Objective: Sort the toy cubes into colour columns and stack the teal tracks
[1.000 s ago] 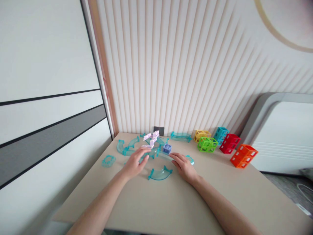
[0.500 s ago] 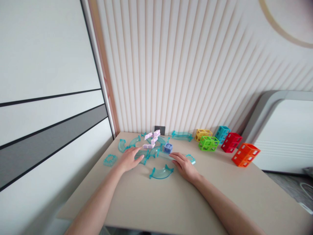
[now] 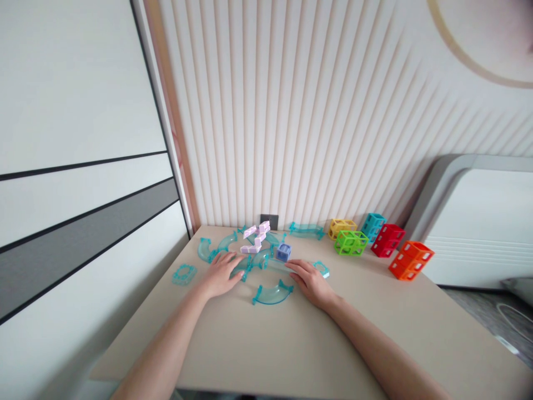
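My left hand (image 3: 224, 274) rests over the left end of a joined run of see-through teal track pieces (image 3: 260, 259), thumb apart from the stretched fingers. At the run's right end, the fingertips of my right hand (image 3: 311, 283) lie on or beside a straight clear track piece (image 3: 277, 266); contact there is hard to make out. Those fingers are extended too. A blue-violet cube (image 3: 283, 253) stands just behind this straight piece. In front, between the hands, lies a loose curved teal track (image 3: 272, 293). Behind my left hand are a zigzag of pale pink blocks (image 3: 259, 239) and more teal curves (image 3: 227, 241).
Teal square frames lie left (image 3: 184, 274) and right (image 3: 321, 269) of the hands. A teal track (image 3: 307, 230) lies by the ribbed wall. At right stand yellow (image 3: 341, 226), green (image 3: 350, 243), blue (image 3: 373, 226), red (image 3: 387, 240) and orange (image 3: 411, 260) open-sided blocks on the table (image 3: 266, 350).
The view has shifted slightly, so most things sit a little further left. My left thumb and fingers have shifted slightly around the track's left end. My right hand stays at the straight piece.
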`<state>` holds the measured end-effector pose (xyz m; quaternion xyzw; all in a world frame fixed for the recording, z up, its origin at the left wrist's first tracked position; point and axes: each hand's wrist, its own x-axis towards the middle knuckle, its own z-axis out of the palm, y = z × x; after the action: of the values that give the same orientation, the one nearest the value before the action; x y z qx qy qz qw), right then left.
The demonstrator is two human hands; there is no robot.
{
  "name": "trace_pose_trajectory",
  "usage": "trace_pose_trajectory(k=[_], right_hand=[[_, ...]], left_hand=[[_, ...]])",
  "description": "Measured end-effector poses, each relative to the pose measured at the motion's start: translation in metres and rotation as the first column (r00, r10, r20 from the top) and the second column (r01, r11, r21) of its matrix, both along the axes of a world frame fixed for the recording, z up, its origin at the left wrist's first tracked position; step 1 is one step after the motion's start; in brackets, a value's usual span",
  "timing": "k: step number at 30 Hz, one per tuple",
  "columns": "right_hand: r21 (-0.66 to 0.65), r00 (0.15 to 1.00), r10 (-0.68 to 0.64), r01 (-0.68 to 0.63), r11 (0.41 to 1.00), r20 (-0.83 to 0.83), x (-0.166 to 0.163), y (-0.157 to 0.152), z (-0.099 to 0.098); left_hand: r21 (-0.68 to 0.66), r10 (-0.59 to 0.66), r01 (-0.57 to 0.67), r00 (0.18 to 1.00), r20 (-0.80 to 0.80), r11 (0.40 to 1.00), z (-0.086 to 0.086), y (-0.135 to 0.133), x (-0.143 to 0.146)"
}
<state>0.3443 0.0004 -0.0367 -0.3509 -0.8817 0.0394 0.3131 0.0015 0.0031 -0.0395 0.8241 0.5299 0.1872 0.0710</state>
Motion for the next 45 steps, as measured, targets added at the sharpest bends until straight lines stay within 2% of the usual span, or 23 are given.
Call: trace_pose_trajectory(k=[8, 12, 15, 20, 31, 45], right_hand=[[-0.004, 1.0, 0.004, -0.004, 1.0, 0.011, -0.001, -0.002, 0.002], [-0.024, 1.0, 0.006, -0.006, 1.0, -0.002, -0.002, -0.003, 0.004], [-0.035, 1.0, 0.005, -0.005, 0.999, -0.011, -0.002, -0.003, 0.004], [-0.036, 1.0, 0.005, -0.005, 0.999, -0.009, -0.002, -0.004, 0.005], [-0.057, 1.0, -0.005, 0.005, 0.998, 0.004, -0.003, -0.004, 0.007], [-0.073, 1.0, -0.007, 0.008, 0.997, 0.011, -0.002, -0.003, 0.003]], left_hand=[[-0.084, 0.023, -0.02, 0.999, 0.034, 0.996, 0.002, -0.001, 0.002], [-0.13, 0.014, 0.0, 0.994, 0.106, 0.992, 0.008, 0.004, -0.004], [-0.085, -0.009, 0.025, 0.983, 0.182, 0.996, 0.009, 0.01, -0.012], [-0.029, 0.05, -0.045, 0.981, 0.186, 0.999, 0.0, 0.019, -0.02], [-0.043, 0.172, -0.167, 0.967, 0.187, 0.985, -0.018, 0.031, -0.029], [-0.025, 0.141, -0.139, 0.962, 0.234, 0.99, -0.012, 0.028, -0.027]])
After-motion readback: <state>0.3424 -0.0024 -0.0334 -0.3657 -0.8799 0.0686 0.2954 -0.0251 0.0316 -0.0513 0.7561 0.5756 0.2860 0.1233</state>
